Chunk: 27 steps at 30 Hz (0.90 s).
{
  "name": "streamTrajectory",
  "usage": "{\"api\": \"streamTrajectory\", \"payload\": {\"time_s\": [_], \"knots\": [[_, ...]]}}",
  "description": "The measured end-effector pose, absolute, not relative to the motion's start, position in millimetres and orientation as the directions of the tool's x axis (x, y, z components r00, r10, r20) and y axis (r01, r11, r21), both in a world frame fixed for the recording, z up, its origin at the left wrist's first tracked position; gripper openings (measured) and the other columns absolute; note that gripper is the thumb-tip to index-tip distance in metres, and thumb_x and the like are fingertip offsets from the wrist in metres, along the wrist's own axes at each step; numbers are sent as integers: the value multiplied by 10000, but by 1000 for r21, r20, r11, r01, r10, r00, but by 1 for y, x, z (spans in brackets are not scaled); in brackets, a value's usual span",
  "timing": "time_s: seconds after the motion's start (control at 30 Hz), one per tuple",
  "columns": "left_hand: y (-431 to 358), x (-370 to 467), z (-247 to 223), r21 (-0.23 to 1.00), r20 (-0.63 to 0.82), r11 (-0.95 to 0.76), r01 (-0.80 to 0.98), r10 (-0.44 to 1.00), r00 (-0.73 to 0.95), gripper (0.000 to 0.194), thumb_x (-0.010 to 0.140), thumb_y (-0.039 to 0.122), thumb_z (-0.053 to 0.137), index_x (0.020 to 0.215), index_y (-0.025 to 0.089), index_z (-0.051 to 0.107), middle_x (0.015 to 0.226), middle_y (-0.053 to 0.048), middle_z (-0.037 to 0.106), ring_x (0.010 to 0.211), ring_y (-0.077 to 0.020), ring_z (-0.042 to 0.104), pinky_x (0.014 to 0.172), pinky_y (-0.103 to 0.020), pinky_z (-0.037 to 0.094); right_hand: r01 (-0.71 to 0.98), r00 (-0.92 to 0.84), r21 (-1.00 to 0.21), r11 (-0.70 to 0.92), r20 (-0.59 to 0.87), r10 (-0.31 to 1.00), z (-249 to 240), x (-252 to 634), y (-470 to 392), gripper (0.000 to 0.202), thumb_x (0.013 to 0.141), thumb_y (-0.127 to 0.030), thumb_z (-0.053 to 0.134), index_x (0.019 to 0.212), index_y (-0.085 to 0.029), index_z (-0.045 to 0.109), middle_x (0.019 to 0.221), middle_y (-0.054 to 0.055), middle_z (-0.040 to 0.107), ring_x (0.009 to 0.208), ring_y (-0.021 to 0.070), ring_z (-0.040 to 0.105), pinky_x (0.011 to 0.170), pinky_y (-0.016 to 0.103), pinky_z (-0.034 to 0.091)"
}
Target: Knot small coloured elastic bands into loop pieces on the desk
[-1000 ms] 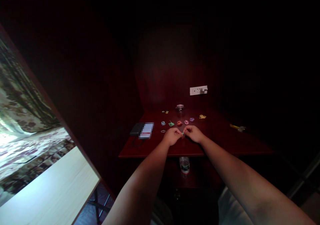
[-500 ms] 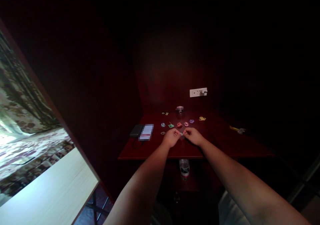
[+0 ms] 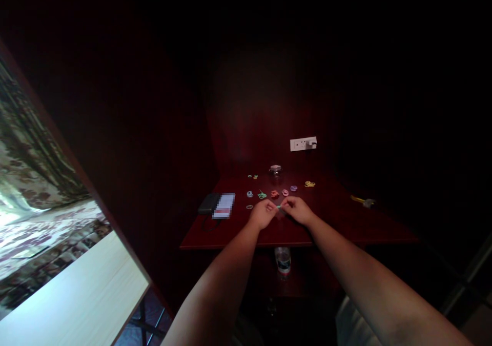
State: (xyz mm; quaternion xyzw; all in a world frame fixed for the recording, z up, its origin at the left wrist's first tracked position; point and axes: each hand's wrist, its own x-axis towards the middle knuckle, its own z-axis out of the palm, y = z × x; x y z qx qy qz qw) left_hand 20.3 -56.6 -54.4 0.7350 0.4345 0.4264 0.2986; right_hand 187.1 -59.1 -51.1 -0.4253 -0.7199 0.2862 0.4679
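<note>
Green item, likely a band (image 3: 279, 207), one, pinched by the fingertips of left hand (image 3: 264, 214) and right hand (image 3: 299, 210) above the desk (image 3: 330, 229), seemingly for control at both ends, with small piles (image 3: 274, 194) beyond, grouped by colour, probably against mixing.

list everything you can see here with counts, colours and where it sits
green band: 1, green, between both hands' fingertips
band clusters: 6, blue, green, red, pink, purple, yellow, across desk
loose bands: about 3, green and yellowish, back left
single band: 1, colour unclear, left of left hand
jar: 1, clear, desk back
socket panel: 1, white, back wall
pixelated item: 1, whitish, desk left
dark case: 1, black, beside it
tool: 1, yellow and grey, desk right
bottle: 1, clear, below desktop
desk: 1, dark red, centre
tabletop: 1, pale, lower left
curtain: floral, far left
left hand: 1, centre
right hand: 1, centre
</note>
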Motion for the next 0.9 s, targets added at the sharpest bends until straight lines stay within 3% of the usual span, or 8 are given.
{"api": "streamTrajectory", "payload": {"time_s": [0.53,0.9], "knots": [[-52,20,-60,812,364,-441,382,895,258,112,697,222,584,747,123,573,624,0,557,562,-77,488,547,-190,383,279,-190,-865,417,376,907,-53,188,-57,210,628,-334,603,659,-130,568,529,-20,497,485,85,400,469,207,311],[-55,21,-58,796,343,-437,419,896,282,85,687,202,564,725,127,569,584,24,521,535,-69,455,509,-173,348,393,-185,-803,449,410,893,-51,188,-58,161,686,-303,514,626,-153,532,508,-36,458,486,99,404,481,217,299]]}}
